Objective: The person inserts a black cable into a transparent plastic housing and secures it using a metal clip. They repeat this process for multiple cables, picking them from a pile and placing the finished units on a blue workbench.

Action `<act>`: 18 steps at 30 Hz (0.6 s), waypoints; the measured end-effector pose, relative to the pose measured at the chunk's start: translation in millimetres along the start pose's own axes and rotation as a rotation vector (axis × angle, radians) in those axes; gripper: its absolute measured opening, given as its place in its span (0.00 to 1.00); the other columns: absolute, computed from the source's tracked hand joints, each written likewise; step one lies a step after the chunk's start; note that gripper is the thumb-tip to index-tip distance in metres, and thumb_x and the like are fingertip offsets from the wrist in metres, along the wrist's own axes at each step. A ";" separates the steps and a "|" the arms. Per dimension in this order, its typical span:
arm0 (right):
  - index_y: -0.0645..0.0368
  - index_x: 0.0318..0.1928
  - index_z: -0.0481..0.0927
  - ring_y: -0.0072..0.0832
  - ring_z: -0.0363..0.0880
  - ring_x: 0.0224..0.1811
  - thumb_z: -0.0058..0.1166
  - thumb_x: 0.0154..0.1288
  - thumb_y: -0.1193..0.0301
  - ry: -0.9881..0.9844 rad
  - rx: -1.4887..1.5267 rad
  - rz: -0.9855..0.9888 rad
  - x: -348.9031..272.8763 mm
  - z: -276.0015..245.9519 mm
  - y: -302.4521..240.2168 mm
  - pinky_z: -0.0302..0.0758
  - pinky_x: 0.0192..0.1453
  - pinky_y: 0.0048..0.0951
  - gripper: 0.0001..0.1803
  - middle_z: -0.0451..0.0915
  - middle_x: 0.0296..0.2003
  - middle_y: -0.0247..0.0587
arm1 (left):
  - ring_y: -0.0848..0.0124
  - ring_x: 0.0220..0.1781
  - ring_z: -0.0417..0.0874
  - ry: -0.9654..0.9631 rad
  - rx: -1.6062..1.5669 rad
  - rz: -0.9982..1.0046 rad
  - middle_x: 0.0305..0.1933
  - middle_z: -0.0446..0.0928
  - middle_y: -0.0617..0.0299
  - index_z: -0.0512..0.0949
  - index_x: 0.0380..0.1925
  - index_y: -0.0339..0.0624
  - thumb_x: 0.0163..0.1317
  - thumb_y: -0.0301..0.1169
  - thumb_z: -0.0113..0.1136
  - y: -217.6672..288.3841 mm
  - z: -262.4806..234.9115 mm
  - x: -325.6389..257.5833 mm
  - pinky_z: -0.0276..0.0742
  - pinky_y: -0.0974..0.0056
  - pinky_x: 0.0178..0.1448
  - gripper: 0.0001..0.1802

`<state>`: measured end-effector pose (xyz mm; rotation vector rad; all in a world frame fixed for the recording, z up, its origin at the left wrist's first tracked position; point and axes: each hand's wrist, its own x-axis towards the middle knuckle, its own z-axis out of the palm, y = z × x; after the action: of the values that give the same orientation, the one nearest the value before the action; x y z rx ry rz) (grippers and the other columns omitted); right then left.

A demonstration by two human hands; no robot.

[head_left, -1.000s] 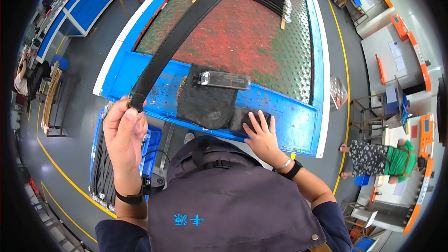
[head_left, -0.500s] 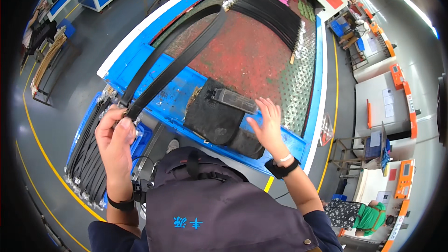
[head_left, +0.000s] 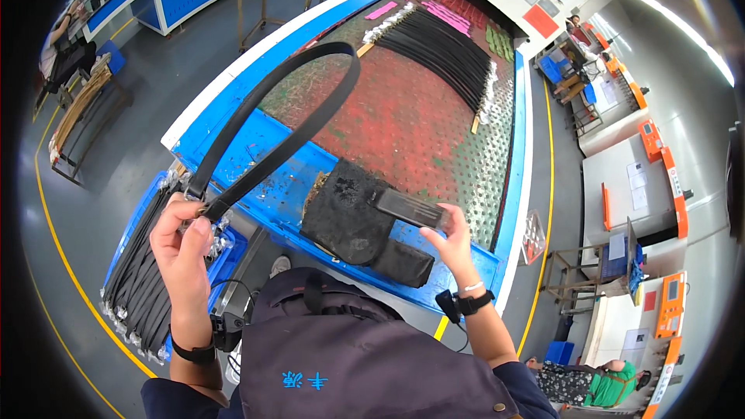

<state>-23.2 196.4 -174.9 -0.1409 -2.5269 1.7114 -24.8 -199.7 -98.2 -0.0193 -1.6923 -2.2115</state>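
Left of the black pad (head_left: 345,221), the left grip (head_left: 181,247) pinches the black belt (head_left: 351,84) where two strands meet. At the pad's right, the right grip (head_left: 450,239) seems closed on the clear case (head_left: 407,208), fingers partly hidden. The blue surface (head_left: 279,200) ends just nearside of the pad; the bed (head_left: 396,136) lies bare beyond.

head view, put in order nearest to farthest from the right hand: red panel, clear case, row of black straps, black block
1. Clear case, at the right hand, by its fingertips
2. Black block, just left
3. Row of black straps, well ahead
4. Red panel, farthest ahead, slightly right
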 end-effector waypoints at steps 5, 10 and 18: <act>0.61 0.49 0.68 0.31 0.72 0.51 0.54 0.52 0.68 0.356 0.235 -0.180 -35.9 -38.7 -42.9 0.72 0.53 0.30 0.23 0.70 0.51 0.44 | 0.78 0.32 0.67 -0.125 0.285 0.114 0.28 0.67 0.65 0.77 0.30 0.32 0.51 0.21 0.56 11.0 27.9 2.7 0.60 0.73 0.37 0.05; 0.63 0.57 0.63 0.42 0.61 0.62 0.46 0.61 0.63 0.316 1.086 -0.445 -67.8 -73.2 -104.8 0.63 0.64 0.51 0.26 0.66 0.54 0.53 | 0.73 0.30 0.71 -0.440 0.477 0.262 0.26 0.72 0.61 0.80 0.27 0.35 0.44 0.18 0.59 31.9 68.9 3.6 0.65 0.71 0.34 0.08; 0.59 0.58 0.57 0.32 0.70 0.44 0.63 0.40 0.51 0.541 0.556 -0.445 -88.1 -28.9 -157.6 0.71 0.46 0.31 0.47 0.69 0.42 0.50 | 0.71 0.24 0.67 -0.821 0.438 0.337 0.23 0.66 0.60 0.80 0.26 0.37 0.36 0.18 0.61 55.5 117.2 -6.4 0.61 0.70 0.26 0.12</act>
<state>63.4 153.8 -19.5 0.0032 -1.5090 1.7952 -26.6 -100.4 -14.5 -1.1378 -2.3146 -1.6183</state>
